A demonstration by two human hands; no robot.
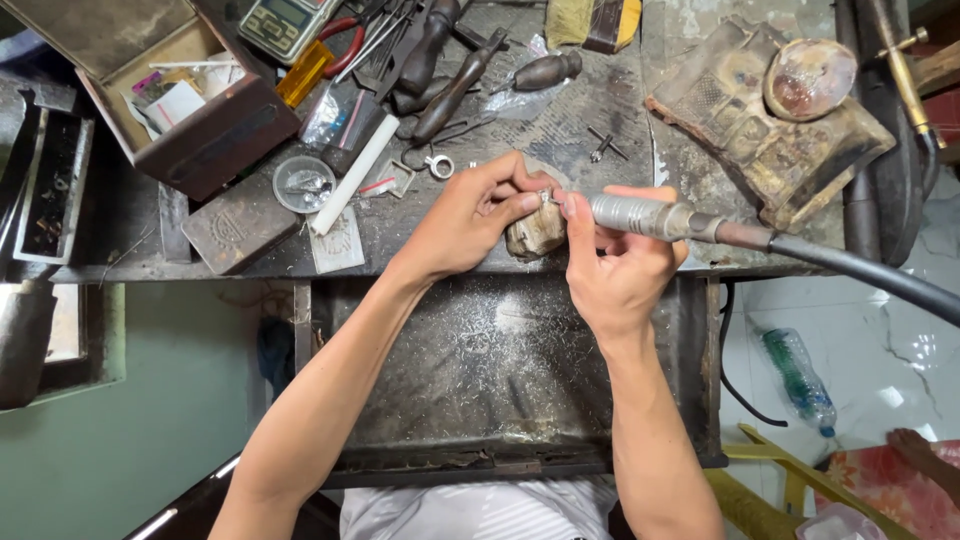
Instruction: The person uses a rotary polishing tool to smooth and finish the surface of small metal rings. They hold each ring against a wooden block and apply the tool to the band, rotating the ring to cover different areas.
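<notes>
My left hand [470, 215] pinches a small silvery metal piece [546, 197] between thumb and forefinger, resting against a worn wooden bench peg [535, 235] at the front edge of the workbench [600, 110]. My right hand [615, 265] grips a metal rotary handpiece [640, 216] like a pen, its tip at the small piece. A dark flexible shaft [860, 272] runs from the handpiece off to the right.
An open brown box [200, 140] sits at the back left beside a small clear round container [303, 184], a white tube [352, 177], dark-handled tools [450, 90] and a pocket scale [285, 25]. A charred block [770, 130] lies right. A filings tray [500, 370] hangs under the bench.
</notes>
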